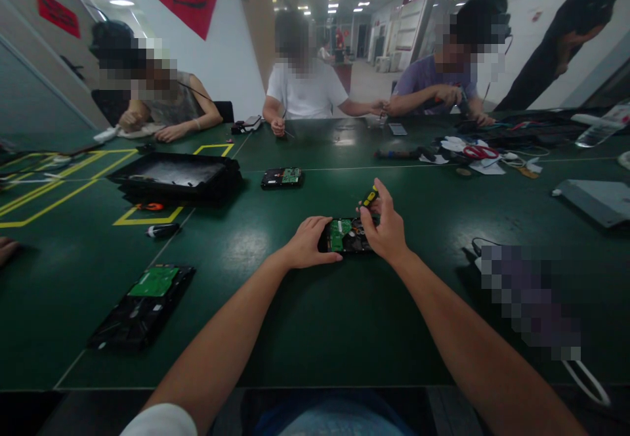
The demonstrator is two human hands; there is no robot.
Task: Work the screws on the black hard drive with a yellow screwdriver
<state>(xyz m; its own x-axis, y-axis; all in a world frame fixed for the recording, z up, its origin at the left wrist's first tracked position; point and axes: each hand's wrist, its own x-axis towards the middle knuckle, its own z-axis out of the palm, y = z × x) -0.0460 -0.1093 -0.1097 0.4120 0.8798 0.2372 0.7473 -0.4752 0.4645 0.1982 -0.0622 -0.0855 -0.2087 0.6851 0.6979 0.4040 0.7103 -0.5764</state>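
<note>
A hard drive (344, 234) with a green circuit board lies flat on the green table in front of me. My left hand (309, 244) grips its left end, thumb along the near edge and fingers over the far side. Above the drive's right part, my right hand (386, 226) is closed around a black and yellow screwdriver (369, 197), held at a tilt. The screwdriver's tip is hidden or too small to make out. My right hand also covers the drive's right end.
Another hard drive (281, 178) lies farther back, and one (142, 305) at the near left. Stacked black trays (172, 172) stand left, near a black-and-white object (162, 230). Papers and cables (480, 153) lie at the back right. Several people sit across the table.
</note>
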